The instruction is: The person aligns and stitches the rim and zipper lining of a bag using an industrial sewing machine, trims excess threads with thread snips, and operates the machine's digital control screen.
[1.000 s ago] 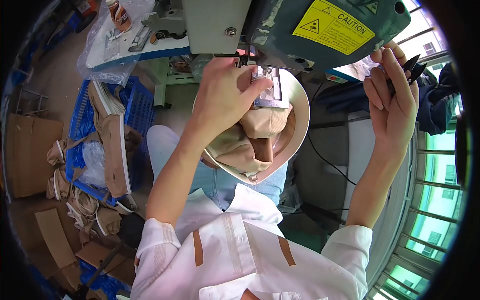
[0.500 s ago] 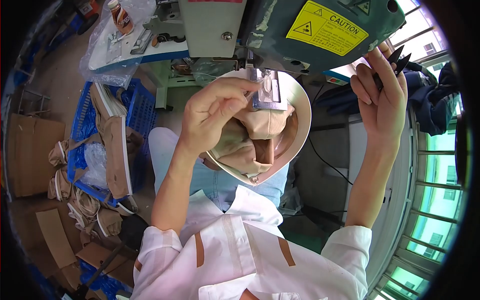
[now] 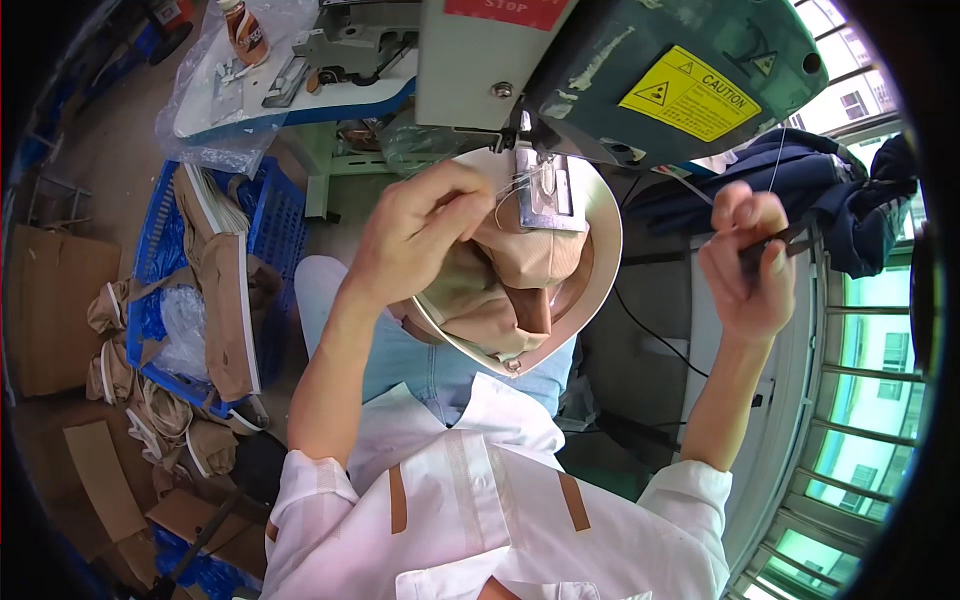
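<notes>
My left hand (image 3: 425, 232) is closed in a pinch beside the metal plate (image 3: 550, 195) of the sewing machine (image 3: 670, 85); fine thread shows at its fingertips. A tan fabric piece with a pale, stiff rim (image 3: 597, 255) hangs around the plate over my lap. Off to the right, my right hand (image 3: 745, 265) is closed around small dark snips (image 3: 775, 245), which are partly hidden by the fingers. A thin thread runs upward near that hand.
A blue basket (image 3: 278, 235) with tan pieces and plastic stands at the left. Behind it are a white worktable (image 3: 215, 115) and a bottle (image 3: 243, 35). Cardboard (image 3: 65, 310) lies farther left. Dark clothing (image 3: 850, 200) is at the right by the windows.
My right hand has come down from the machine head's right edge with the snips. My left hand has drawn slightly left from the plate. The machine appears shifted right in view.
</notes>
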The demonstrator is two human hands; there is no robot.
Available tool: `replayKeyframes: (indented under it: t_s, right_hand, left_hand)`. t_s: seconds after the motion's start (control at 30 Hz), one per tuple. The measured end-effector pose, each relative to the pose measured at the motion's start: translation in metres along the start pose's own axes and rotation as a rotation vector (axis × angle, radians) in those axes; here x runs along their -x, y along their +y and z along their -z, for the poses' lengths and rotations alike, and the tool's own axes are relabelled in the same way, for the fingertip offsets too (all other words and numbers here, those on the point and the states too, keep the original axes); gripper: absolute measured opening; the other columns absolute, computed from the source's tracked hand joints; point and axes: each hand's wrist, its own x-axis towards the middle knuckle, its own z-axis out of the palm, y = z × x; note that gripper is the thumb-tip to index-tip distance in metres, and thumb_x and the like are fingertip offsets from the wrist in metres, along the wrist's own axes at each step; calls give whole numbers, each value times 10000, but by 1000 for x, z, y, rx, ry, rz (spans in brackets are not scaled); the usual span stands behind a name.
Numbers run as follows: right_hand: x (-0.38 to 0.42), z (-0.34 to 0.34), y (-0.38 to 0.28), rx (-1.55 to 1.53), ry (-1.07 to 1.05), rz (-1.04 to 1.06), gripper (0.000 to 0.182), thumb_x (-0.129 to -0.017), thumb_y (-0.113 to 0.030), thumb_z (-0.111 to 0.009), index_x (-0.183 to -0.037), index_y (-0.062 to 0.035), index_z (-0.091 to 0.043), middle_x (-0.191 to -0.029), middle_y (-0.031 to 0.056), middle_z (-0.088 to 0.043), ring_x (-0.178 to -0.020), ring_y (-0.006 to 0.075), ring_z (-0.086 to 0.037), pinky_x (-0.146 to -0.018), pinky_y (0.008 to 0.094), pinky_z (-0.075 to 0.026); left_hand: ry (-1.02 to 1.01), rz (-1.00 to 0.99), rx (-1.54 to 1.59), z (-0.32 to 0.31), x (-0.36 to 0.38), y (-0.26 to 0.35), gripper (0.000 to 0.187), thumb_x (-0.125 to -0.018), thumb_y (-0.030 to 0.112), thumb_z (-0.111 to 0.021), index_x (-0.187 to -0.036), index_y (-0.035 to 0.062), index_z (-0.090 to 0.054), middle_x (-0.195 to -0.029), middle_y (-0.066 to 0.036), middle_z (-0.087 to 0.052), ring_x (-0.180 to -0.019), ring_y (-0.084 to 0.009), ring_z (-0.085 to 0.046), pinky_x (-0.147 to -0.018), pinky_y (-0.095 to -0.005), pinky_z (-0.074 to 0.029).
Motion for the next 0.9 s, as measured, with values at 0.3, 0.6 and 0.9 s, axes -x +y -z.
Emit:
replayKeyframes:
  t_s: [0.3,0.6,0.9]
  right_hand:
    - [-28,2,16,-135,-70,48,392,-1054,-281,-358,-1201,32,-541,-1095,171,-595,-434,7,-254,-428,159,-271]
    - [1,-11,25,546,581,-222,402,-993,-257,-531,-1281,21,-572,-887,68,-669,-496,-3,-338,-450,168,-274]
    - [-37,-69,38,1390,-353,12,455,-800,-176,-753,-1225,-56,-640,-756,66,-595,-590,233,-562,-541,313,-471]
  left_hand:
    - [44,49,-109,19,62,10,44,-940,36,-597,-912,4,-607,-772,-24,-584,-634,-77,-507,-568,-223,-414]
    - [19,86,-147,34,98,37,37,-895,-33,-572,-901,-8,-597,-730,-40,-586,-601,-105,-528,-545,-240,-408]
    - [107,-66,-12,42,117,56,140,-926,98,-649,-900,-26,-589,-681,-85,-591,-589,-133,-526,-519,-238,-408]
